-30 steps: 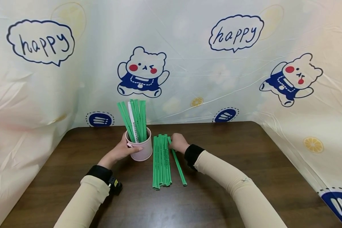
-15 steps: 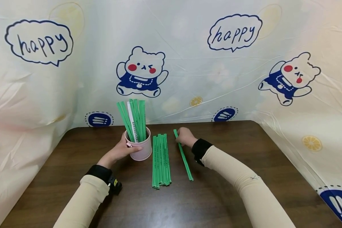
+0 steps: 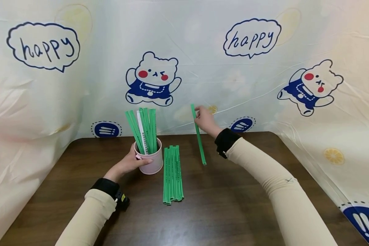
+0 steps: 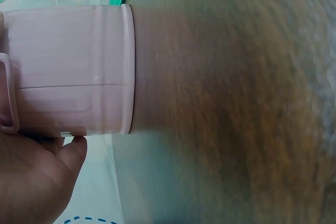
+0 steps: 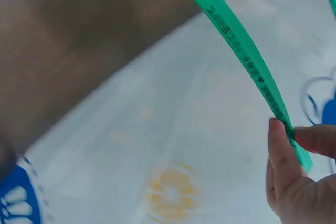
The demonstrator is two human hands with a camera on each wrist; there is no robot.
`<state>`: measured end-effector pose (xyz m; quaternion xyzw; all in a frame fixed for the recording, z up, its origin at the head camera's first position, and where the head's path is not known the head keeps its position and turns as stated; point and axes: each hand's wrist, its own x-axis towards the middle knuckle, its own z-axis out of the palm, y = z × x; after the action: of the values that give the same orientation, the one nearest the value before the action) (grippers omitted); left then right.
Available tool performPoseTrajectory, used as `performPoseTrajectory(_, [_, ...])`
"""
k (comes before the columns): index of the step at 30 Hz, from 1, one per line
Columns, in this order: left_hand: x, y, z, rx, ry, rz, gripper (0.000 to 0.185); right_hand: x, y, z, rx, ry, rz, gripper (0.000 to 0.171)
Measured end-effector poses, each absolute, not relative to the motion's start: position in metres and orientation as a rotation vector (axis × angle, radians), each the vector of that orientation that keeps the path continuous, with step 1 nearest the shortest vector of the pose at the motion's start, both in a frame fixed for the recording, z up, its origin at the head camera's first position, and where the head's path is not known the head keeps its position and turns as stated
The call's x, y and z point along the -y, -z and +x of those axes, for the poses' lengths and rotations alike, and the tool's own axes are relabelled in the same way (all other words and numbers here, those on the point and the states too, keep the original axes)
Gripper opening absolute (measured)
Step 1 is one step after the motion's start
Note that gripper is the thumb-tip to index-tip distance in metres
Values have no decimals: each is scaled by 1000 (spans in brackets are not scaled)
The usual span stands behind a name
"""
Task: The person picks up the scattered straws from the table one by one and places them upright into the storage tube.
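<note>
A pink metal pail (image 3: 152, 164) with a small handle stands upright on the table. My left hand (image 3: 127, 164) grips its left side, thumb across the front. Several green wrapped straws (image 3: 153, 130) lean in the pail, along with one white wrapper (image 3: 142, 131) bearing a barcode. Up above the table's far edge, my right hand (image 3: 206, 119) pinches a single green wrapped straw (image 5: 247, 59) near its top end, between thumb and fingers. This straw hangs slanting down, with dark print along its sleeve. To the right of the pail, a row of green wrapped straws (image 3: 173, 174) lies side by side.
Everything stands on a dark brown wooden table (image 3: 233, 205) with rounded far corners. Behind it hangs a pale curtain (image 3: 203, 41) printed with bears, clouds and orange slices. Both wrists wear black straps (image 3: 227, 140).
My right hand has drawn one straw away from the row, rightward, then raised it off the table toward the curtain. The left hand and pail stay in place.
</note>
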<state>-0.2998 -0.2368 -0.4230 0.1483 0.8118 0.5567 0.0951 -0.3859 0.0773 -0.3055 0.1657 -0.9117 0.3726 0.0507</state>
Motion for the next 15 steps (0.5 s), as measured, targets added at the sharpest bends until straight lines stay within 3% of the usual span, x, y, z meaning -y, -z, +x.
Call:
performPoseTrajectory(8, [239, 423, -301, -2397, -1673, 468, 108, -49, 250, -383, 2498, -1319, 534, 47])
performPoseTrajectory(15, [237, 427, -302, -2400, -1683, 505, 108, -14, 230, -374, 2320, -1487, 591, 43])
